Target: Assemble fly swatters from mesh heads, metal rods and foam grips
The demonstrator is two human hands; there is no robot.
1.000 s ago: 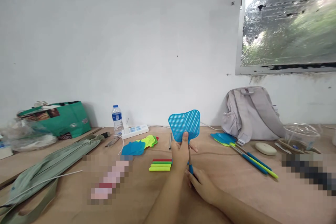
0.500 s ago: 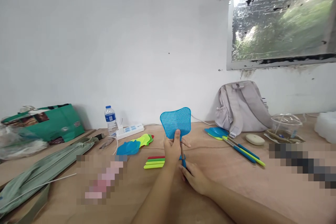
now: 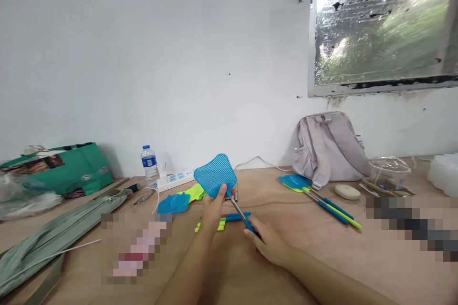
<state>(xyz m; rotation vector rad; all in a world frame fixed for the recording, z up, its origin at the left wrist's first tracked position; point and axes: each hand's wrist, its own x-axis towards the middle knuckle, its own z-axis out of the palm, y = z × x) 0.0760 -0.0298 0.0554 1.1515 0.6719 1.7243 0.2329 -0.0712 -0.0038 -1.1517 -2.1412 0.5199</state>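
A blue fly swatter [image 3: 215, 175] is held above the middle of the tabletop [image 3: 286, 276] by both hands. Its long axis is slanted: the mesh head is pointed far left and raised, the metal rod is run down toward the near right, and the blue handle is placed at the near right end. The base of the head is pinched by the closed fingers of the left hand [image 3: 213, 207], the thumb being laid on the near face. The handle is gripped by the curled fingers of the right hand [image 3: 267, 240]. Coloured handles [image 3: 236, 217] are partly hidden behind the left forearm; loose swatter heads [image 3: 174, 203] are spread farther left.
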